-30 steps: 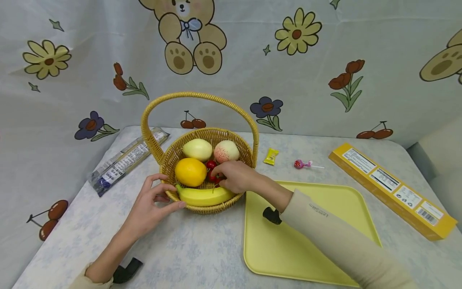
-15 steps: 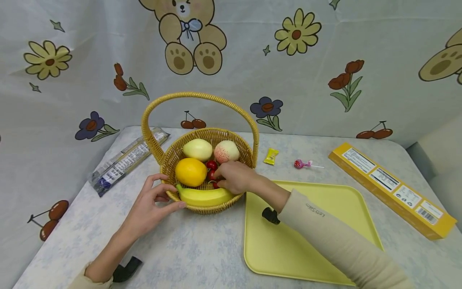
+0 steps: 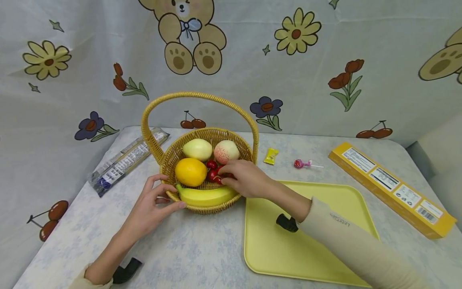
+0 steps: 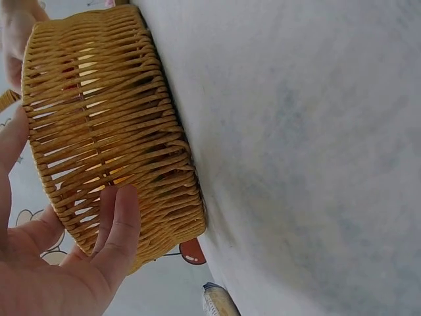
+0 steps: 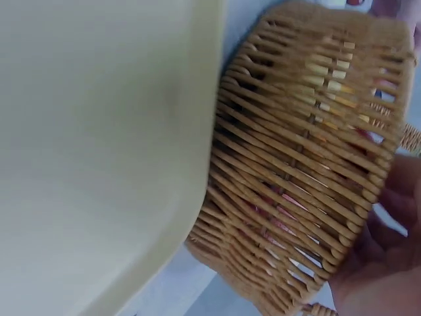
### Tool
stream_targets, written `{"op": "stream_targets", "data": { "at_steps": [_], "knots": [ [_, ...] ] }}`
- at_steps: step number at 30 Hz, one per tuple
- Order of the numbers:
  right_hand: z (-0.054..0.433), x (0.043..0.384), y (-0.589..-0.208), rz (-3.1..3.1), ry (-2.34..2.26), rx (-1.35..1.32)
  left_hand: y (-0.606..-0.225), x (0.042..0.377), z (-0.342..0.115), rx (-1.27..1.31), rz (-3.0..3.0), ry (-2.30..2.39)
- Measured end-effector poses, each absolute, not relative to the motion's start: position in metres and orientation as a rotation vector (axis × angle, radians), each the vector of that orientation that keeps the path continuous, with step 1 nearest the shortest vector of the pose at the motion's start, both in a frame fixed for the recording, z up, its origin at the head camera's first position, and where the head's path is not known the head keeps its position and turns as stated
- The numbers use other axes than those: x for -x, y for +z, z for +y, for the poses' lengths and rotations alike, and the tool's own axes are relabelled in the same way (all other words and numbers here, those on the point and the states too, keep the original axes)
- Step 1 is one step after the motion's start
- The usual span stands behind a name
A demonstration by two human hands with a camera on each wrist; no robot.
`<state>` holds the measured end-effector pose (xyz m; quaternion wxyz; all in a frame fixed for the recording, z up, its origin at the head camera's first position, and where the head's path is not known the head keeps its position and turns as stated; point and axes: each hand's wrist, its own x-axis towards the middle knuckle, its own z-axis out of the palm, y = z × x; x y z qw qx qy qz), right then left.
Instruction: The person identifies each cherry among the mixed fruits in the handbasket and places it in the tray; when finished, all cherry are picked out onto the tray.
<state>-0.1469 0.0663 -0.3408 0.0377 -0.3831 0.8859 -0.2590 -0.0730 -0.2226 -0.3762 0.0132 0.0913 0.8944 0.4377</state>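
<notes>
A round wicker basket [image 3: 213, 209] with a tall arched handle holds a yellow banana [image 3: 205, 197], a lemon [image 3: 191, 172], a pale green-yellow fruit [image 3: 197, 149], a peach [image 3: 226, 151] and red cherries [image 3: 212, 174]. My left hand [image 3: 151, 208] grips the basket's near-left rim; its thumb lies near the banana's stem end, and in the left wrist view its fingers spread against the woven wall. My right hand [image 3: 249, 178] reaches over the right rim, and its thumb and fingers pinch at the cherries, with red showing between them. Part of the cherries is hidden by the fingers.
A yellow tray [image 3: 267, 257] lies right of the basket, beneath my right forearm. Behind it are a yellow-wrapped candy [image 3: 270, 156] and a lollipop [image 3: 302, 163]. A long orange box [image 3: 391, 190] lies at far right; a long silver packet [image 3: 126, 160] lies left.
My right hand has shifted slightly right and back from the basket's middle, uncovering more of the cherries. The left hand and the basket stay in place.
</notes>
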Motion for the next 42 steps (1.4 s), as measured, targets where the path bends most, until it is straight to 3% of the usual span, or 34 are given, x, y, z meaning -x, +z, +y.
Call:
{"op": "stream_targets", "data": {
  "at_steps": [13, 30, 42],
  "knots": [
    [0.122, 0.104, -0.33, 2.811, -1.18, 1.018, -0.377, 0.074, -0.221, -0.307, 2.747, 1.421],
    [0.2, 0.081, -0.367, 2.789, -0.958, 0.759, -0.376, 0.072, -0.22, -0.284, 2.73, 1.442],
    [0.215, 0.08, -0.379, 2.78, -0.905, 0.748, -0.378, 0.074, -0.22, -0.282, 2.73, 1.437]
  ]
}}
